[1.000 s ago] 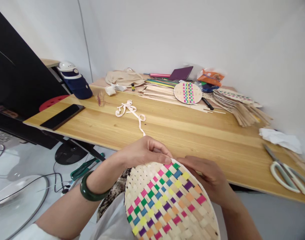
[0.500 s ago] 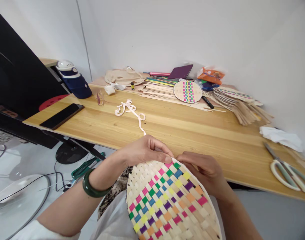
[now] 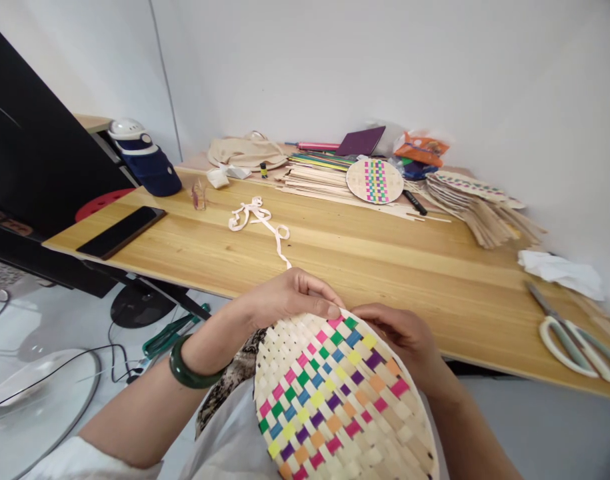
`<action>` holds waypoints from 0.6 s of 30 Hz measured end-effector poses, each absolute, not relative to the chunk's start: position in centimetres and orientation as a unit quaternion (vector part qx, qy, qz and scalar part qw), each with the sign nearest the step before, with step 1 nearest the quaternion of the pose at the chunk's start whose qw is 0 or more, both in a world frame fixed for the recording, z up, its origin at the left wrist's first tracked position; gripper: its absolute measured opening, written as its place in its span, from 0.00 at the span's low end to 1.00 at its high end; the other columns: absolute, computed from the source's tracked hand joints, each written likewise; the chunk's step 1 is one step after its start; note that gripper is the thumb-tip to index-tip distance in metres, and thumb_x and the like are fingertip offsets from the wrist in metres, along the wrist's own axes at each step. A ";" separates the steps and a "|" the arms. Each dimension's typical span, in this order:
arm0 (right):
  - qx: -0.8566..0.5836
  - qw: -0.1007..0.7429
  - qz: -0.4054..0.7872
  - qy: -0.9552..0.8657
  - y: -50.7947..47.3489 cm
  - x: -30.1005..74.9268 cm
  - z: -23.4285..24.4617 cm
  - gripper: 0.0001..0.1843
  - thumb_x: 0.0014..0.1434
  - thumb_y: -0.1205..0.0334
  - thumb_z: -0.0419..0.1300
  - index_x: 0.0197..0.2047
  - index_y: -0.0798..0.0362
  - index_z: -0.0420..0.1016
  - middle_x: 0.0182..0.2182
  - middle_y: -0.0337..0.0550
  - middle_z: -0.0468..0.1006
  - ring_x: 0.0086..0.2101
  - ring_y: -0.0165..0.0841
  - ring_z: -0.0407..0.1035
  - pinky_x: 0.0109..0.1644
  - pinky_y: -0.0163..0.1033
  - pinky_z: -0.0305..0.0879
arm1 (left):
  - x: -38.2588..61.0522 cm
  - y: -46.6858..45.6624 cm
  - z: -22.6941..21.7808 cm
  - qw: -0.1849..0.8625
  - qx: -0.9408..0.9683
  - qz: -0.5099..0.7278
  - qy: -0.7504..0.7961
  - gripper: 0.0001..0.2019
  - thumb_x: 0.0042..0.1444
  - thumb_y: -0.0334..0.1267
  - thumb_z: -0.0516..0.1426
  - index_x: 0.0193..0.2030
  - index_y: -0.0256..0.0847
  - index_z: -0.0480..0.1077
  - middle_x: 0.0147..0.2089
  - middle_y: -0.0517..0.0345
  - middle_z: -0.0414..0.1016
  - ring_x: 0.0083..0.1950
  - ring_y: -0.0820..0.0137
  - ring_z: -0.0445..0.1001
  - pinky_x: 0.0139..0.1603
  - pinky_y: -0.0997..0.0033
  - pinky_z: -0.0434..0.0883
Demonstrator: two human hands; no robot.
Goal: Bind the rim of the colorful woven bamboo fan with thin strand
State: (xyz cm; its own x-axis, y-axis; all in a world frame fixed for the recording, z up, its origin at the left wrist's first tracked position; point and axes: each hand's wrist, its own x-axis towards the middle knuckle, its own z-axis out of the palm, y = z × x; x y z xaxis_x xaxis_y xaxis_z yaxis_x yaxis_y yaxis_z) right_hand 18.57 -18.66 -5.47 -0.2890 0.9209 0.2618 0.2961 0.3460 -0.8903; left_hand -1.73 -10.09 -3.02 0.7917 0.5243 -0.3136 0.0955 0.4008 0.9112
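A round woven fan (image 3: 329,393) of pale strips, with pink, green, blue, yellow, purple and orange bands, is tilted in front of me. My left hand (image 3: 297,297) pinches its top edge, thumb on the front face. At the upper right rim, my right hand (image 3: 402,333) has its fingers curled against the edge; the fingertips are partly hidden behind the fan. Pale binding runs along the fan's right rim. From the table a loose pale ribbon (image 3: 281,240) leads to my left hand and passes out of sight behind it.
Scissors (image 3: 575,340) lie at the right beside a white tissue (image 3: 559,273). Fans with handles (image 3: 479,200) are stacked at the back right. Another round woven piece (image 3: 375,181) rests on loose strips (image 3: 315,183). A phone (image 3: 122,232) and blue bottle (image 3: 149,163) occupy the left.
The fan has shifted very slightly, its top edge a little higher and to the left. Both hands keep nearly the same places on its rim.
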 end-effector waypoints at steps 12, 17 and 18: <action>-0.425 0.436 0.329 -0.722 -18.9 18.5 -5.8 0.06 0.62 0.66 0.57 0.39 0.49 0.76 0.30 0.37 0.78 0.29 0.27 0.71 0.32 0.27 0.66 | -1.5 -10.1 -3.1 0.785 0.531 0.119 0.295 0.05 0.45 0.35 0.66 0.31 0.39 0.80 0.28 0.61 0.79 0.28 0.78 0.72 0.32 0.81 0.67; -0.426 0.430 0.295 -0.740 -19.0 18.5 -4.9 0.08 0.62 0.65 0.57 0.42 0.48 0.77 0.30 0.38 0.79 0.29 0.28 0.73 0.32 0.29 0.66 | -1.3 -10.0 -3.1 0.780 0.540 0.114 0.295 0.04 0.45 0.34 0.66 0.30 0.39 0.80 0.28 0.61 0.78 0.27 0.78 0.71 0.29 0.81 0.67; -0.428 0.423 0.292 -0.744 -18.9 18.5 -4.6 0.08 0.62 0.65 0.57 0.42 0.48 0.77 0.31 0.38 0.79 0.29 0.28 0.73 0.32 0.29 0.66 | -1.2 -10.0 -3.1 0.779 0.541 0.114 0.295 0.04 0.45 0.34 0.66 0.30 0.39 0.79 0.28 0.61 0.78 0.27 0.78 0.71 0.29 0.81 0.66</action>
